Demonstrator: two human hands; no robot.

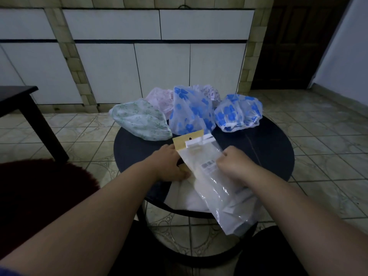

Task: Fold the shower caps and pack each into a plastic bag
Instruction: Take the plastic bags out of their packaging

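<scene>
Clear plastic made up the bag that lay slanted across the near edge of the round dark bench, its lower end hanging past the rim toward the person. A tan header card with a small hang hole showed at its far end, with a white strip beside it. The right hand had its grip curled into the bag's upper side, bunching the film near a printed barcode label. The left hand lay at the bag's left edge, its grip closed on the edge just below the card; its fingertips were hidden under the plastic. Something pale and folded lay under the bag, too blurred to tell what.

Beyond the bag, along the far side of the bench, sat the shower caps: a green-patterned cap at left, a pink cap behind it, a tall blue-flowered cap in the middle, and another blue-flowered cap at right. White cabinet doors stood behind, above a tiled floor.
</scene>
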